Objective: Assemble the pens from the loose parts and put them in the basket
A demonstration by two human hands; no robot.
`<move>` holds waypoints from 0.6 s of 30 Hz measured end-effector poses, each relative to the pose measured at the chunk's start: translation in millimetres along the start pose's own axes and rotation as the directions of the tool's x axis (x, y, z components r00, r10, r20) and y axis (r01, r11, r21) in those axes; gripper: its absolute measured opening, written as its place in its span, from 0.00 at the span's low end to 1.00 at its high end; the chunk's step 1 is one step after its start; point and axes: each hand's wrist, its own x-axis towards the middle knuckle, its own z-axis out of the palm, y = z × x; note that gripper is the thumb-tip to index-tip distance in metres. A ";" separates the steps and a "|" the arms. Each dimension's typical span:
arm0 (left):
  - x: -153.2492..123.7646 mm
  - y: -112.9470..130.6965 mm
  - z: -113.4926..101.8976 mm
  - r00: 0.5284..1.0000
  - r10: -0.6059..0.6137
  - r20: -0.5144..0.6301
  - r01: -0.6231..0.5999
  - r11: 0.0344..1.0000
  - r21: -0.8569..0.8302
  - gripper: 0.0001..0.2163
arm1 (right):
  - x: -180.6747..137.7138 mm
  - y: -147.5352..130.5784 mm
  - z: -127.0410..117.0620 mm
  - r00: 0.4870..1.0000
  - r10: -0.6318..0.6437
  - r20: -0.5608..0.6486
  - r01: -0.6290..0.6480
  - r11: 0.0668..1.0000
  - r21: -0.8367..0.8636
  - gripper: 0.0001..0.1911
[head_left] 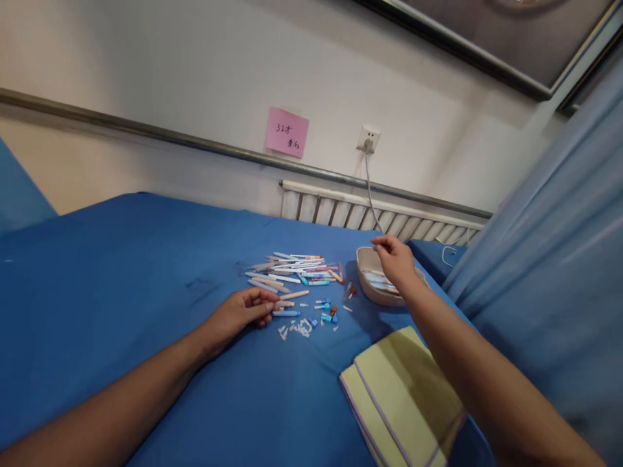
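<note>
My left hand (253, 307) rests low on the blue cloth, thumb and fingers closed on a peach pen barrel (286, 303). Another peach barrel (294, 295) and a blue barrel (287, 314) lie right at its fingertips. Over the beige basket (382, 298) hangs my right hand (395, 261), fingers bent together; whatever they may pinch cannot be made out. Several pens (379, 280) lie inside that basket. Behind my left hand spreads a loose pile of pens and barrels (296, 267). Small white tips (302, 328) and blue caps (325, 306) are scattered in front.
Folded yellow cloths (399, 383) lie at the near right, under my right forearm. A blue curtain (549, 259) hangs on the right. Behind the table are a white radiator (335, 209), a metal rail (195, 141) and a plugged-in cord (370, 188).
</note>
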 end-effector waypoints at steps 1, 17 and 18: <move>-0.2 -0.4 0.3 1.000 0.004 0.001 -0.004 1.000 0.000 0.14 | -8.4 -19.8 2.6 0.999 -0.018 -0.031 0.024 0.977 0.211 0.14; 5.4 -5.1 -2.6 0.998 -0.001 -0.059 0.002 1.000 0.010 0.13 | -75.4 1.8 38.7 0.923 -0.017 0.385 0.089 0.982 -0.168 0.11; 5.8 -5.6 -2.8 0.998 -0.003 -0.060 0.004 1.000 0.017 0.13 | -76.2 0.1 38.0 0.909 -0.034 0.415 0.156 0.952 -0.263 0.12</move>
